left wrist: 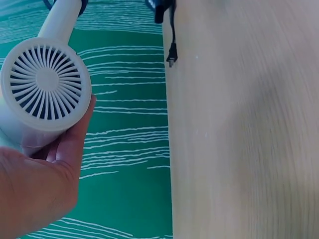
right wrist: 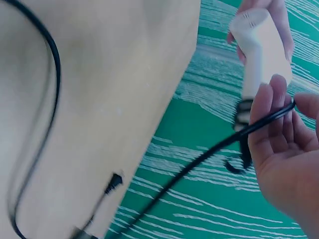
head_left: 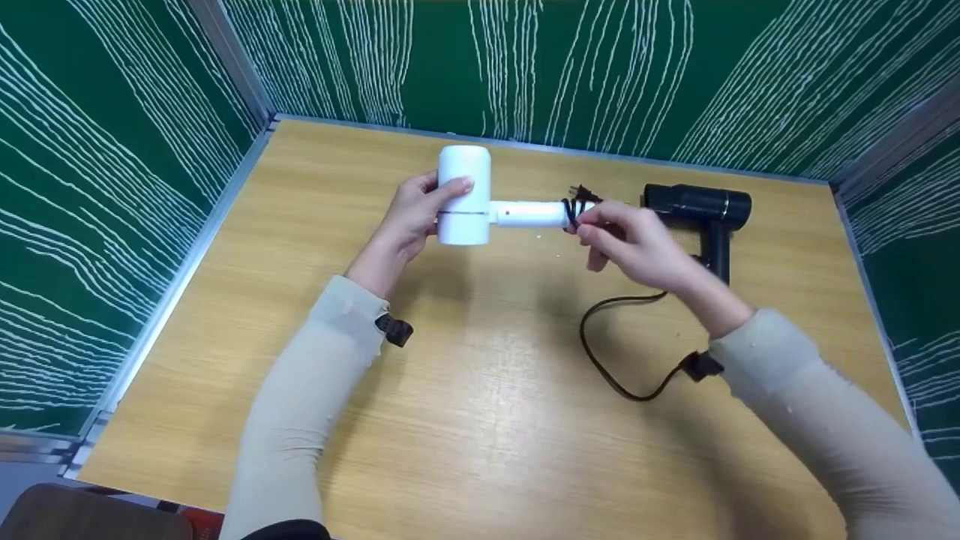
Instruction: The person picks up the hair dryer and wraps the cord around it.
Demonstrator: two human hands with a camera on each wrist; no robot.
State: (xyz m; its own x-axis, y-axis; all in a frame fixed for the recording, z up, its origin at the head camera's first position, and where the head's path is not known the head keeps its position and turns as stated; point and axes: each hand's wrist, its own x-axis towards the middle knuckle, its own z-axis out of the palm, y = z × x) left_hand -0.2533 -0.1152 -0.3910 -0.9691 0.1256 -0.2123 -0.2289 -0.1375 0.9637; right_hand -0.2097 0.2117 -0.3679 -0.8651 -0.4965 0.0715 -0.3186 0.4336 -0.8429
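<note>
A white hair dryer [head_left: 465, 196] is held up over the table by my left hand [head_left: 409, 214], thumb across its barrel and fingers behind. Its slatted round grille [left wrist: 47, 75] faces the left wrist view. Black cord [head_left: 571, 214] is wound around the end of the white handle [head_left: 529, 214]. At that end, my right hand [head_left: 630, 238] pinches a length of the cord between thumb and fingers. In the right wrist view, this cord [right wrist: 199, 162] runs across the fingers toward the lower left. The left fingers are partly hidden behind the barrel.
A black hair dryer [head_left: 697, 206] lies on the table [head_left: 480, 420] at the back right, partly behind my right hand. A two-pin plug [right wrist: 114, 181] rests on the tabletop. A loop of black cord [head_left: 589, 345] curves below my right hand. Green walls [head_left: 442, 67] border the table.
</note>
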